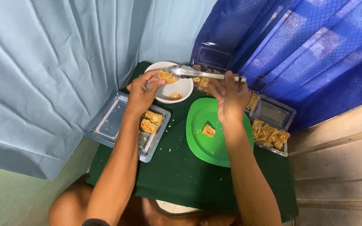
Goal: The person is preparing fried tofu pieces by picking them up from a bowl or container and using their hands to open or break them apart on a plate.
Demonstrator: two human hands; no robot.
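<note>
Over a white bowl [176,90] on a green-covered table [176,171], the left hand [141,94] pinches a golden pastry piece [167,76] in closed fingers, while the right hand [230,94] grips metal tongs [195,73] whose tips meet that piece. A green plate [214,142] holds one pastry; clear trays [114,125] flank it.

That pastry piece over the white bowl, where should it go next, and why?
Probably down into the open clear tray. The left hand and the tongs in the right hand hold the pastry piece over the white bowl; two similar pieces already lie in that tray.
</note>
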